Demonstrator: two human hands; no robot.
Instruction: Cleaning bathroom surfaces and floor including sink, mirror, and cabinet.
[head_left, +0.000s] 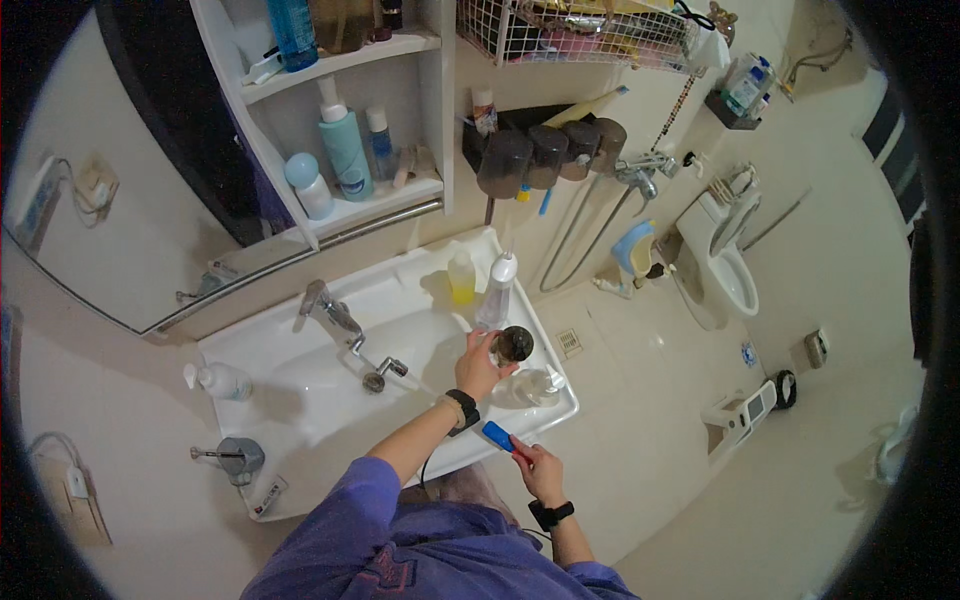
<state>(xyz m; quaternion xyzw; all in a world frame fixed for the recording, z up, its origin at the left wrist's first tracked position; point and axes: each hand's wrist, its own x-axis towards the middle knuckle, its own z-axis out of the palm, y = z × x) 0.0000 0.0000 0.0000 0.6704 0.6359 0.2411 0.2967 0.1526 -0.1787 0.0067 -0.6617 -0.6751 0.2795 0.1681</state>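
My left hand (480,370) reaches over the right end of the white washbasin (330,440), its fingers curled around a small container with a dark round top (515,344). Close behind that container stands a clear pump bottle (497,290), and a bottle of yellow liquid (461,278) is to its left. Another clear pump bottle (541,386) sits at the basin's right front corner, near my left fingertips. Just off the front edge, my right hand (541,474) is closed on a blue-and-red handheld tool (498,436); its exact kind is unclear.
A chrome faucet (335,315) rises at the basin's back. A white pump bottle (222,381) and a grey lidded item (241,460) stand on the left rim. Above are an open shelf (345,70) and dark cups (548,155) on a wall rack. A toilet (725,265) stands far right.
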